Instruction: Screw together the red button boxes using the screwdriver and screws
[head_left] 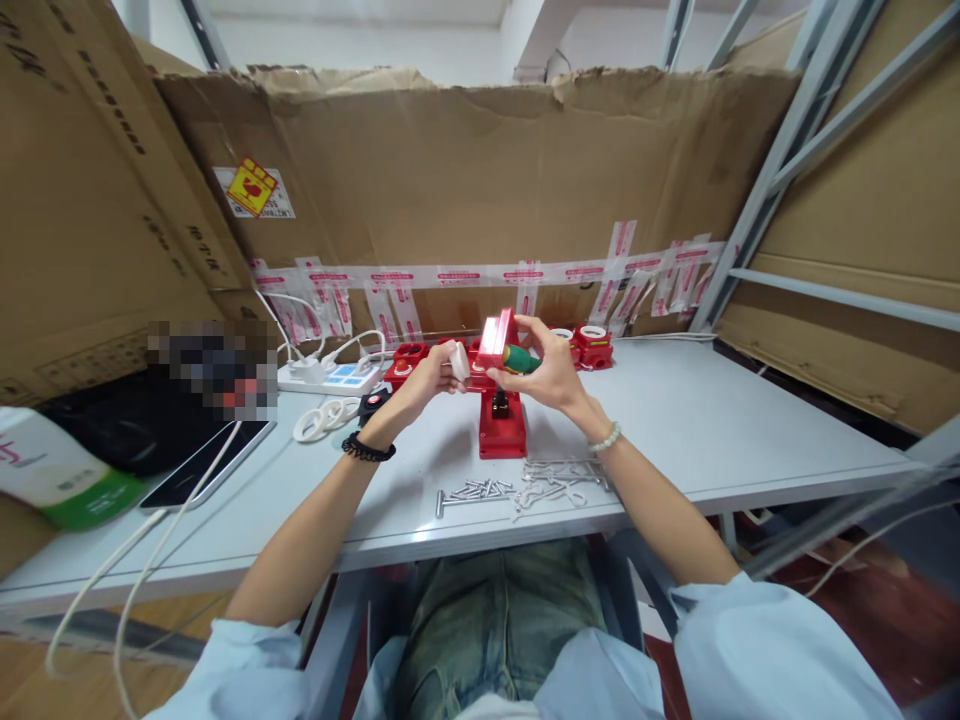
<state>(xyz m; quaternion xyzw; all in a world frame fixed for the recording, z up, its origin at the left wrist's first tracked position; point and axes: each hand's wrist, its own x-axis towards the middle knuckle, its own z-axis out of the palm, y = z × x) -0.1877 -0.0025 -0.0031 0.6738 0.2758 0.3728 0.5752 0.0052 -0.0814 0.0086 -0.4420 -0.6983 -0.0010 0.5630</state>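
Observation:
Pinched in the fingers of my left hand (433,378) is a white ring (460,361), seen nearly edge-on. My right hand (553,368) grips a red box-shaped part (495,342) and, in the same grasp, a screwdriver with a green handle (520,360). The ring is close to the left side of the red part; whether they touch I cannot tell. Below both hands a red block (502,440) rests on the table with a small black piece (500,404) on it. Silver screws (480,490) and several bent metal pins (555,484) lie nearer to me.
Red housings (594,348), some with white rings, line the back of the table (712,430). Loose white rings (324,420), a black piece (373,404) and a power strip (330,378) sit left. A phone (210,465), cables and a green-white package (64,470) are farther left.

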